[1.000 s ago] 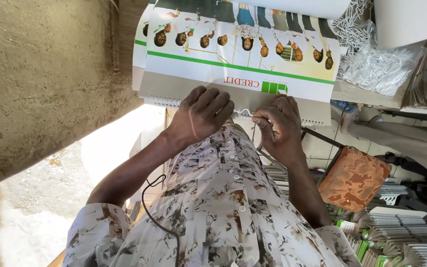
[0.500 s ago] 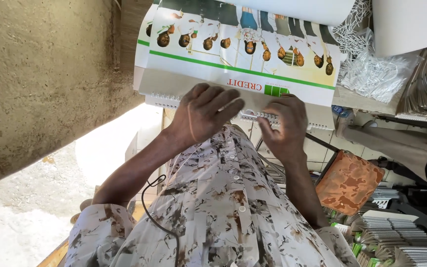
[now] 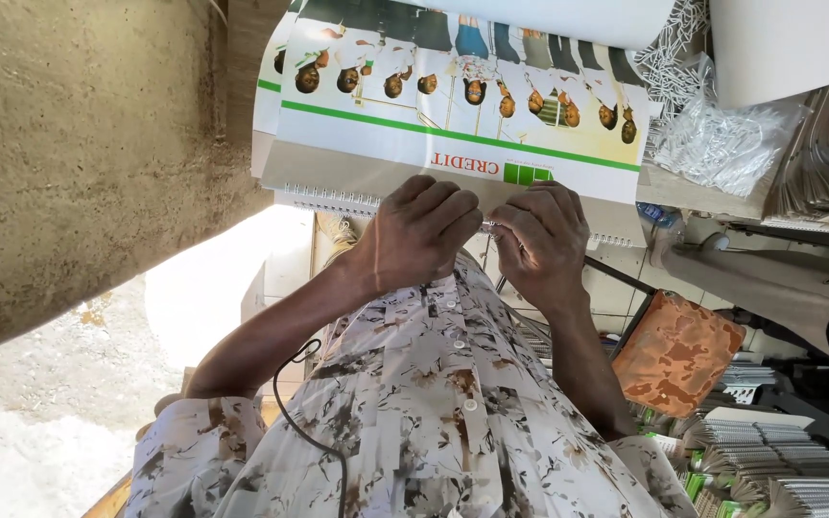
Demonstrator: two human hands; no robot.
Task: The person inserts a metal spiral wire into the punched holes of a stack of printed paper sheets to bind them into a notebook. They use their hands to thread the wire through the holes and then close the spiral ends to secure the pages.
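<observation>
While knuckles arch, left hand (image 3: 421, 230) (curled), right hand (image 3: 541, 238)

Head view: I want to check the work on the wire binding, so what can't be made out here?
- Middle of the wire binding: covered by the left hand and right hand.
- Fingertips and any grip: curled under, hidden by the backs of the hands.
- Top of the printed sheet: cut off by the upper frame edge and a white sheet over it.
- Bagged white pieces: too small to identify.
</observation>
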